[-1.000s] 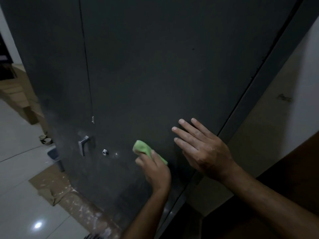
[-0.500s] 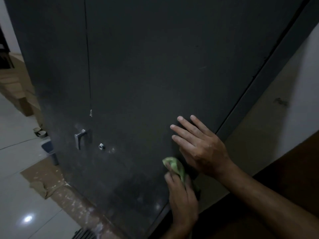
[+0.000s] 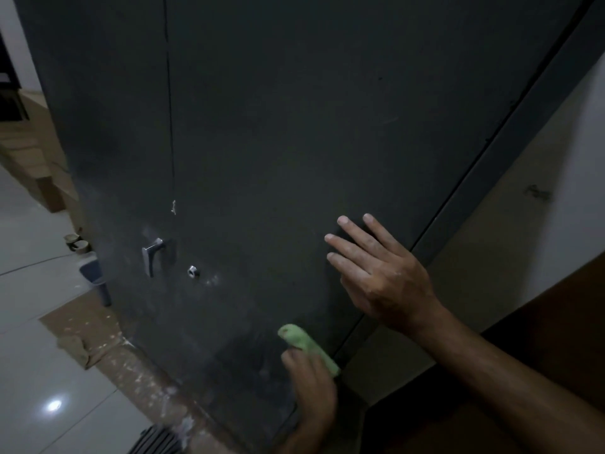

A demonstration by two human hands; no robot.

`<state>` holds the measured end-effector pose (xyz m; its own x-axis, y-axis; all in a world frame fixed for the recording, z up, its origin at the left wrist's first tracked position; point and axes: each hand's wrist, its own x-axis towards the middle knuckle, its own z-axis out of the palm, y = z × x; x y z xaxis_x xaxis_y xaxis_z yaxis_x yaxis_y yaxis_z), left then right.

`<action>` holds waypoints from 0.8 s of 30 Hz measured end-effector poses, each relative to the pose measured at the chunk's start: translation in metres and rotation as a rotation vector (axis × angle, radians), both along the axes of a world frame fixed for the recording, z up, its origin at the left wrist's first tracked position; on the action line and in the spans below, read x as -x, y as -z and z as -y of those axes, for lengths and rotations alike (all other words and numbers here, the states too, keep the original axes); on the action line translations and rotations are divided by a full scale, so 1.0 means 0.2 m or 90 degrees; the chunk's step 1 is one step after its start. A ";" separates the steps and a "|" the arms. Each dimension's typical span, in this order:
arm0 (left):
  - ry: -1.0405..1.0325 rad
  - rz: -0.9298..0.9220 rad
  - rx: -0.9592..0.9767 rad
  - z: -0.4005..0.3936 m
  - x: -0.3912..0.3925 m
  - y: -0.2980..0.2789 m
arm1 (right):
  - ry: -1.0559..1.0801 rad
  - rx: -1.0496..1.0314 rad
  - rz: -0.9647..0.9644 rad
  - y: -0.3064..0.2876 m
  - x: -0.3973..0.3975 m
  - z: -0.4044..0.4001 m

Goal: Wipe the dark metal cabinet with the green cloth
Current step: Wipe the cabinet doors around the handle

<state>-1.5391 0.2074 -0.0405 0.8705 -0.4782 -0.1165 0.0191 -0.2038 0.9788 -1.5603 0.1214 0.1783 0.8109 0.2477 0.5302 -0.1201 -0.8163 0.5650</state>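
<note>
One dark metal cabinet (image 3: 294, 142), two doors, no lettering legible. Right hand (image 3: 381, 273) flat on the door, fingers spread. Left hand (image 3: 311, 385) grips one green cloth (image 3: 306, 344) against the door's lower edge. One chrome handle (image 3: 151, 255), one lock (image 3: 193, 271).

Green cloth (image 3: 307, 347), dark grey cabinet (image 3: 294, 142), silver handle (image 3: 151, 255).

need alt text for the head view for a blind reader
A person's left hand presses a green cloth against the lower part of a dark metal cabinet, while the right hand rests flat on the door above it. A silver handle sits to the left.
</note>
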 end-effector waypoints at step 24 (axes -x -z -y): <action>-0.119 -0.089 -0.039 0.06 -0.50 0.14 | 0.027 0.015 -0.014 0.02 -0.03 0.00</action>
<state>-1.4393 0.1960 -0.0690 0.9165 -0.2989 -0.2659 0.1963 -0.2431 0.9499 -1.5543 0.1205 0.1745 0.8324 0.2254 0.5063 -0.1413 -0.7971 0.5871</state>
